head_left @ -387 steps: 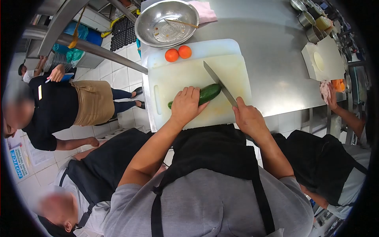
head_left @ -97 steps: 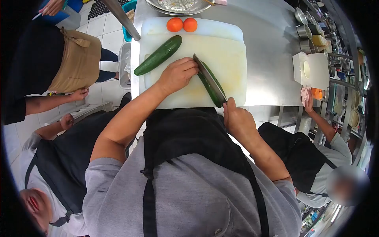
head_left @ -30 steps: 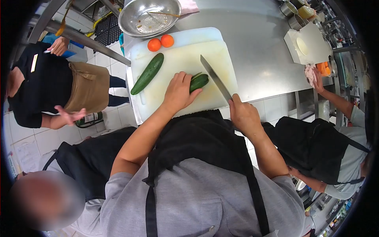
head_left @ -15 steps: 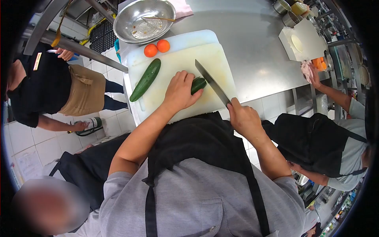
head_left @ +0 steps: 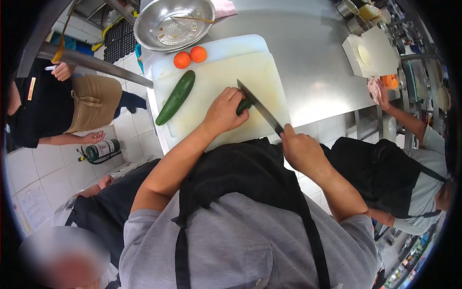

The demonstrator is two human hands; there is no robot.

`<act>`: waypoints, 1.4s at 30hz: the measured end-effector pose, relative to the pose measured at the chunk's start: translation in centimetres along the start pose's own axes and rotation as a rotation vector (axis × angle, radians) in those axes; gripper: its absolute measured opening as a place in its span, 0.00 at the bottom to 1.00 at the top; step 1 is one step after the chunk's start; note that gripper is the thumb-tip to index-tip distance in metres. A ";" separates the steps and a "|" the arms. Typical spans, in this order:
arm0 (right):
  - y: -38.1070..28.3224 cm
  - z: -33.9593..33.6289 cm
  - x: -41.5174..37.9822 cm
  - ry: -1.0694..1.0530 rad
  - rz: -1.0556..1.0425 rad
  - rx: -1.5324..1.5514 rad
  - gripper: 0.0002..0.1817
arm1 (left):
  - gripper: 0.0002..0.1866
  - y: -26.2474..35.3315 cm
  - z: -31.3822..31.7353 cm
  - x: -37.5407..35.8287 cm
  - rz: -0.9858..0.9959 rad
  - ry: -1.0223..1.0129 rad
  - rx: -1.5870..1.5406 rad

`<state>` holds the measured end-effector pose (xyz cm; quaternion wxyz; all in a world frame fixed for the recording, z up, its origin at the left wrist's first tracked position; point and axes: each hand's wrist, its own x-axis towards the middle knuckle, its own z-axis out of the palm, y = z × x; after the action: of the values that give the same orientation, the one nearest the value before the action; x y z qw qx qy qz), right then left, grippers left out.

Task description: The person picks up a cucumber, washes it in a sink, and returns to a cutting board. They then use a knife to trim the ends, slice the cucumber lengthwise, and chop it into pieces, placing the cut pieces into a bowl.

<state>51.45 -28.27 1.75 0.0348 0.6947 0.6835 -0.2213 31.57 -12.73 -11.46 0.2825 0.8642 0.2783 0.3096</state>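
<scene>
My left hand (head_left: 224, 111) is closed round a short piece of cucumber (head_left: 244, 105) on the white cutting board (head_left: 216, 70), its fingers covering most of it. The knife (head_left: 260, 107) is in my right hand (head_left: 302, 148), gripped by the handle, which my fingers hide. Its blade slants up and to the left across the board, right beside the cucumber piece and my left fingertips. A whole cucumber (head_left: 176, 98) lies on the board's left side. Two orange-red tomatoes (head_left: 190, 58) rest at the upper left of the board.
A metal colander (head_left: 174, 21) with a thin stick across it stands beyond the board. At the counter's (head_left: 308, 58) far right is a white box (head_left: 363, 54), near a co-worker's hand (head_left: 381, 94) on a pink cloth. Other people stand at left and right; a green extinguisher (head_left: 102, 150) lies at left.
My left fingers have drawn in more tightly round the cucumber piece, and the knife has shifted slightly. At left, a person's hand has come away from the green extinguisher.
</scene>
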 end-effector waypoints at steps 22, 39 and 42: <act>-0.4 -0.3 -0.7 0.054 -0.021 -0.032 0.09 | 0.14 -0.2 -0.2 -0.6 0.009 0.042 -0.009; -0.2 0.7 2.8 0.096 -0.034 0.057 0.10 | 0.16 0.9 -1.9 -0.9 -0.039 0.079 -0.027; -0.7 -0.1 1.0 0.070 -0.036 -0.008 0.10 | 0.15 0.7 -1.6 -1.2 -0.003 0.060 -0.042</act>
<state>50.74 -27.29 1.70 0.0095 0.6895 0.6975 -0.1948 29.91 -13.45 -10.38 0.2926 0.8480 0.2814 0.3406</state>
